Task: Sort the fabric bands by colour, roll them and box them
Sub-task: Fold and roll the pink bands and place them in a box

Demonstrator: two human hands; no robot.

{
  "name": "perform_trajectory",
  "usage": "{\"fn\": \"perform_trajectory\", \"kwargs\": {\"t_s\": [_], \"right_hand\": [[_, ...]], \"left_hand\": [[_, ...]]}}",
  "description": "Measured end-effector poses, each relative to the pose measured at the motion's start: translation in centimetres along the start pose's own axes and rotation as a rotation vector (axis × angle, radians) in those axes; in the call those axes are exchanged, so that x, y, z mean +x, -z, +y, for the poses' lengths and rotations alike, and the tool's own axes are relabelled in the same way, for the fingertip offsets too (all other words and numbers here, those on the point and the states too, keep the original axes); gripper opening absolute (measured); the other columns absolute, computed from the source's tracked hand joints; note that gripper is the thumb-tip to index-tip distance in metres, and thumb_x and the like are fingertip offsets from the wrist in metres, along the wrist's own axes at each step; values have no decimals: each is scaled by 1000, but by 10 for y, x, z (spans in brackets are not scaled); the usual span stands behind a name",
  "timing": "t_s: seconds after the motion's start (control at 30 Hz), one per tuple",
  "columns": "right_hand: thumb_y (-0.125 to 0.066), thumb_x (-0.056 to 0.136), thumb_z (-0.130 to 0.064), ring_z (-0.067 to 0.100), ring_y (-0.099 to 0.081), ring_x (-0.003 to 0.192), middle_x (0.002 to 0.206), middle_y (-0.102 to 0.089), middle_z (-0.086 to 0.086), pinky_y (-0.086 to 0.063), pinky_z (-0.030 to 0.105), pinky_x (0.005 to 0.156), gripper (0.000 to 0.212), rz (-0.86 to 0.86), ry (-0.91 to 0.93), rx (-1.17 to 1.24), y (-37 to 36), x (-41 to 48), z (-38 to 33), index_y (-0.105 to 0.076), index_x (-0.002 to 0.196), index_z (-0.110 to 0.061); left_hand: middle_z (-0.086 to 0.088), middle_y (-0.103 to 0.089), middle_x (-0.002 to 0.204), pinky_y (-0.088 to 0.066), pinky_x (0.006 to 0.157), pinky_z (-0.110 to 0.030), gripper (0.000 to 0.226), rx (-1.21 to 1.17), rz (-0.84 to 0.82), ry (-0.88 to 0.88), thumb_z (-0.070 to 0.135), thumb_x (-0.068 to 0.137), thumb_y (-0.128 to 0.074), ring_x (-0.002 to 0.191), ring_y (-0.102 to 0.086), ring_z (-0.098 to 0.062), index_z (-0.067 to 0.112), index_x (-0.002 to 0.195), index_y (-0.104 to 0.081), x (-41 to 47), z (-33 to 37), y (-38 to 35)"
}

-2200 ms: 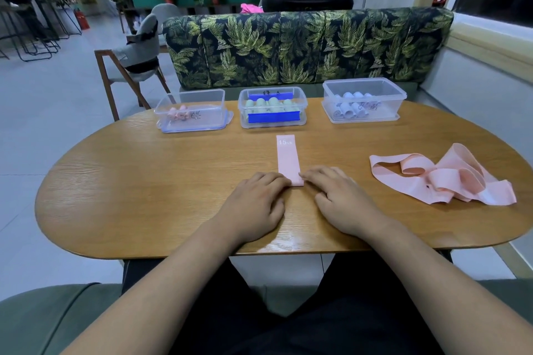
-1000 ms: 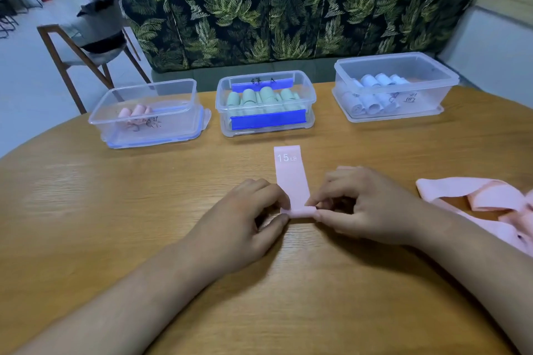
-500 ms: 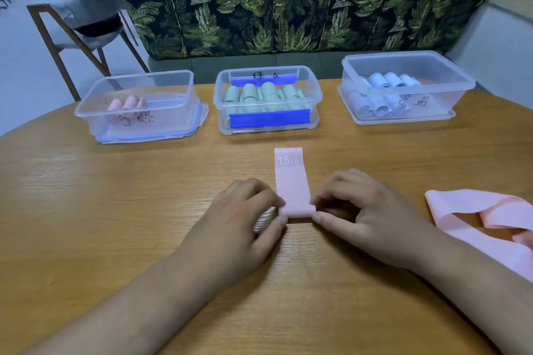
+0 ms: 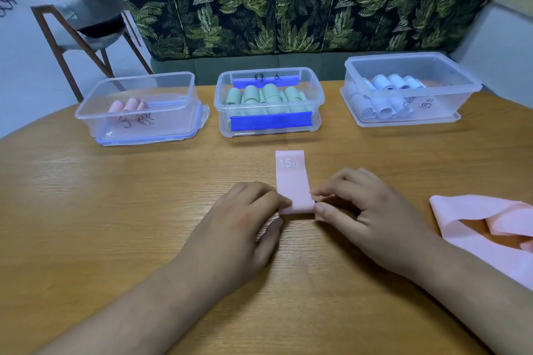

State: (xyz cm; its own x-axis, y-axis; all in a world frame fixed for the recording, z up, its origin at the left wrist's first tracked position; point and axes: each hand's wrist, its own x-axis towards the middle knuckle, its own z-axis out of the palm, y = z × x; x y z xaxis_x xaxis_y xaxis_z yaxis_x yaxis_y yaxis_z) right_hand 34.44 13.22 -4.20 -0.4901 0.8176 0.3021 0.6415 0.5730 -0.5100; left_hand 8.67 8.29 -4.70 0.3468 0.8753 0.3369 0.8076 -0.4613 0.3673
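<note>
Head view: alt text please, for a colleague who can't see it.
The left hand and right hand pinch the rolled near end of a pink band marked 15 LB, flat on the table. Behind it, the left box holds pink rolls, the middle box green rolls, the right box pale blue rolls. Loose pink bands lie at far right.
</note>
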Motion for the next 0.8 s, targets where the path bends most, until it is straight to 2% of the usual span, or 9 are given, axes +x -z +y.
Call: {"fn": "perform_trajectory", "kwargs": {"t_s": [0.1, 0.2, 0.37, 0.53, 0.7, 0.8], "right_hand": [[-73, 99, -22, 9, -57, 107, 110, -61, -22, -45, 26, 92, 13, 19, 90, 8, 3, -2, -3, -70, 107, -32], [-72, 97, -13, 9, -57, 108, 113, -62, -21, -47, 30, 94, 20, -12, 149, -35, 0, -1, -2, -72, 109, -29], [-69, 99, -20, 8, -57, 111, 118, -63, -26, -49, 35, 95, 25, -3, 95, -44, -2, 1, 0, -71, 120, -34], [-64, 103, -23, 4, -53, 118, 124, -61, -30, -47, 31, 101, 31, -9, 80, -57, -5, 4, 3, -68, 130, -38], [-62, 105, -24, 4, -48, 127, 133, -56, -29, -42, 28, 109, 41, -21, 34, -58, -7, 4, 7, -60, 144, -38], [-63, 105, -24, 5, -49, 130, 135, -54, -26, -37, 22, 110, 42, 24, 21, -17, -4, 1, 4, -59, 144, -37]], "left_hand": [[12, -60, 119, -51, 97, -37, 26, 2, -2, 24, 30, 101, -61, 116, -57, -14, 28, 126, -67, 1, 0, 0], [12, -60, 121, -49, 99, -34, 33, 16, -3, 47, 31, 100, -62, 117, -56, -13, 27, 132, -67, 1, -1, -2], [8, -54, 139, -42, 112, -34, 48, 43, -9, 59, 34, 102, -58, 131, -50, -15, 23, 149, -54, 2, 0, -2], [8, -57, 134, -48, 103, -40, 30, 66, -6, -45, 23, 103, -60, 122, -55, -18, 26, 132, -64, 1, 1, -4], [11, -55, 142, -45, 108, -39, 35, 66, -19, -20, 29, 105, -55, 131, -53, -14, 29, 140, -59, 3, -1, -6], [10, -52, 150, -43, 112, -38, 44, 112, -49, -20, 32, 103, -50, 135, -50, -15, 28, 147, -53, 3, 0, -4]]}}
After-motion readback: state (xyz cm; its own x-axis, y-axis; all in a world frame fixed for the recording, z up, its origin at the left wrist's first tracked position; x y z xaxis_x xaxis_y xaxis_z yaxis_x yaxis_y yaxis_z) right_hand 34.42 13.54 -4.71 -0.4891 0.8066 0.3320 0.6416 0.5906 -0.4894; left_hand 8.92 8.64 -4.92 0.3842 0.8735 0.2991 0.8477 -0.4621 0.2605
